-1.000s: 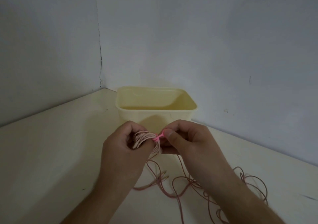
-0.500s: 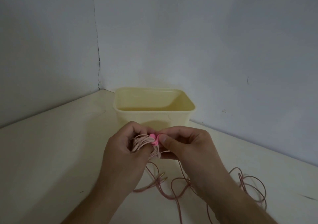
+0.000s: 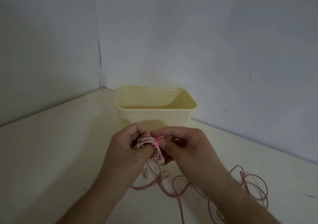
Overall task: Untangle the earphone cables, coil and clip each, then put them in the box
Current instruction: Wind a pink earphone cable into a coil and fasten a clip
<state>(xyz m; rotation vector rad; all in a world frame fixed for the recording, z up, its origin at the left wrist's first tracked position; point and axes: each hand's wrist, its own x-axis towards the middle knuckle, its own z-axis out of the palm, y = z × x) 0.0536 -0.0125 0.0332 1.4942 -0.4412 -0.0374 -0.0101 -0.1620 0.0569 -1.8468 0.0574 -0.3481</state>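
My left hand (image 3: 127,148) grips a coiled pale-pink earphone cable (image 3: 146,141) just in front of the cream plastic box (image 3: 172,117). A bright pink tie (image 3: 156,142) wraps the coil near its middle. My right hand (image 3: 182,146) pinches the tie's end between thumb and fingertips. The coil's lower loops and earbuds hang below my hands toward the table. A second, darker pink cable (image 3: 249,187) lies loose and tangled on the table, partly hidden under my right forearm.
The open box stands in the corner where two grey walls (image 3: 206,43) meet. The cream table (image 3: 51,163) stretches left of my arms. Cable plugs (image 3: 164,173) lie on the table below my hands.
My right hand has wound the pink tie further round the coil; its free end is shorter and now shows as two turns. Both hands stay in front of the box.
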